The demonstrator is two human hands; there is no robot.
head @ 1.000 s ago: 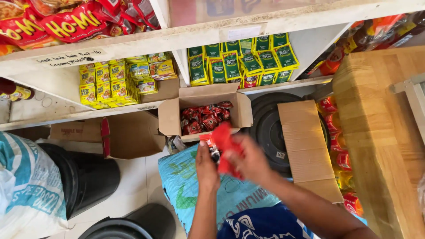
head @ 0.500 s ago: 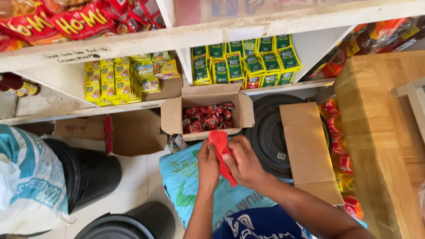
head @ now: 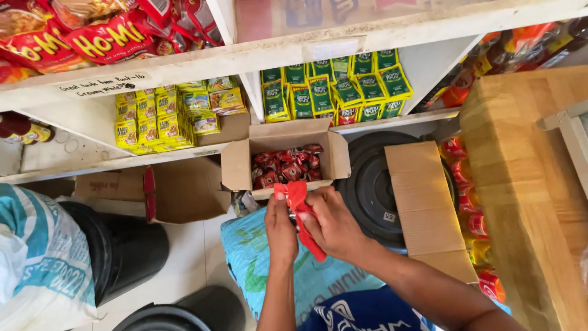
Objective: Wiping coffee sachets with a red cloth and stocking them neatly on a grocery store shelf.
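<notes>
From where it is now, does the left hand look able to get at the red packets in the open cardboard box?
Probably yes. The left hand sits just below the cardboard box, whose flaps are open, with the red packets uncovered. It shares a red sachet strip with the right hand, so it isn't free.

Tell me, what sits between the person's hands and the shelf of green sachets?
In the head view, an open cardboard box of small red packets sits between them. The left hand and right hand hold a red strip of packets just below it, under the green sachets.

Shelving: I see white wooden shelves (head: 184, 73) stocked with yellow and green sachets.
Floor: pale tiles (head: 184, 270), black bins standing on them.
Right side: a light wooden counter (head: 527, 184).
Light: soft, even daylight.
</notes>
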